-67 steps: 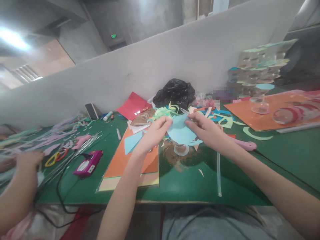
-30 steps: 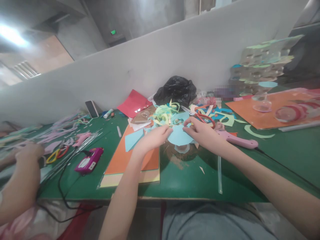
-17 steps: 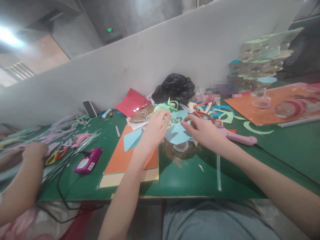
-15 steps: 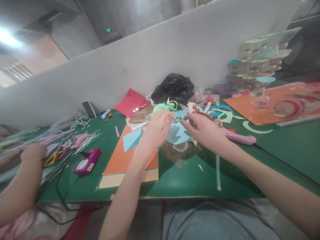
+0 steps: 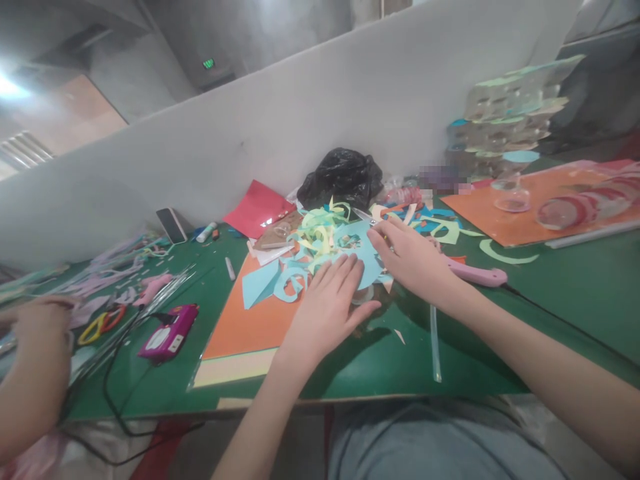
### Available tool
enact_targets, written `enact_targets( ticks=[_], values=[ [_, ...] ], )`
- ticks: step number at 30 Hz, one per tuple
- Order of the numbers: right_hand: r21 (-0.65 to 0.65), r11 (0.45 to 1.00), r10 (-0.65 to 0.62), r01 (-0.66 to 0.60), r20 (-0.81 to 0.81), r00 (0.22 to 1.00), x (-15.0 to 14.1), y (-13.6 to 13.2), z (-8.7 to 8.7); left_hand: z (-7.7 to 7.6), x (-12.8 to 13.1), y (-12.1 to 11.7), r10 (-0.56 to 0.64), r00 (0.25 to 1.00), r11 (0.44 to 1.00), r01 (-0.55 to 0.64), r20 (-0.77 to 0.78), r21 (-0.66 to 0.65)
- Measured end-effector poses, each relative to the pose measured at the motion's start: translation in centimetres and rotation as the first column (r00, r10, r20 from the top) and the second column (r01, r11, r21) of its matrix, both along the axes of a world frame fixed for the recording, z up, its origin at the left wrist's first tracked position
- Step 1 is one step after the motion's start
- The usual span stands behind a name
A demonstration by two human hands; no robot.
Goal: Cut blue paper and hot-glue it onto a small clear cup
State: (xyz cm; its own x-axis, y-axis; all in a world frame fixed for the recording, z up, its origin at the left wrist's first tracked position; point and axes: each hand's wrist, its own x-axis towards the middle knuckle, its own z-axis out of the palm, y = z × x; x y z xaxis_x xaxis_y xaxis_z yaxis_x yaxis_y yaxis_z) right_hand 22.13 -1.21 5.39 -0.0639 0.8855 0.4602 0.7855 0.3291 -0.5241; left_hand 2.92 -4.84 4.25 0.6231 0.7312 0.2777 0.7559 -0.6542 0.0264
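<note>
My left hand (image 5: 333, 300) lies palm down with its fingers spread, over the near edge of a light blue paper sheet (image 5: 373, 257). Nothing shows in its grasp. Just right of the sheet, my right hand (image 5: 413, 260) is closed over the handles of a pair of scissors, its fingers curled and partly hidden. The scissor blades (image 5: 363, 215) point up and left beyond the fingertips. Green and yellow paper scraps (image 5: 320, 230) are heaped behind my left hand, and a curled blue paper cutting (image 5: 291, 285) rests on the orange sheets (image 5: 240, 320) beside it.
A pink glue gun (image 5: 477, 272) with a cord lies to the right, near a clear stick (image 5: 436, 347). A black plastic bag (image 5: 343, 177) sits against the wall. On the left are a purple box (image 5: 170, 332) and another person's arm (image 5: 37, 367).
My left hand has come down toward me and spread its fingers, uncovering the scraps and blue cutting. My right hand has shifted onto the scissor handles. The other person's arm has moved left.
</note>
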Motion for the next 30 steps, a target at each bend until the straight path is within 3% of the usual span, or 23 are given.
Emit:
enact_targets(
  ticks=[6,20,27,30],
  values=[
    [0.053,0.999,0.006,-0.005,-0.015,1.0,0.23,0.4,-0.34,-0.28,0.0,0.09,-0.06,0.997,0.993,0.056,0.038,0.104],
    [0.083,0.997,0.004,-0.005,0.015,1.0,0.35,0.64,-0.43,-0.81,0.12,0.32,-0.037,0.999,0.996,0.036,0.02,0.08],
    [0.123,0.992,0.014,-0.018,0.035,0.999,0.37,0.86,-0.55,-0.71,0.28,0.27,-0.07,0.995,0.975,0.053,0.071,0.217],
    [0.105,0.994,0.015,-0.017,0.024,1.0,0.34,0.83,-0.5,-0.96,0.49,0.33,-0.06,0.997,0.977,0.05,0.047,0.206]
  ],
)
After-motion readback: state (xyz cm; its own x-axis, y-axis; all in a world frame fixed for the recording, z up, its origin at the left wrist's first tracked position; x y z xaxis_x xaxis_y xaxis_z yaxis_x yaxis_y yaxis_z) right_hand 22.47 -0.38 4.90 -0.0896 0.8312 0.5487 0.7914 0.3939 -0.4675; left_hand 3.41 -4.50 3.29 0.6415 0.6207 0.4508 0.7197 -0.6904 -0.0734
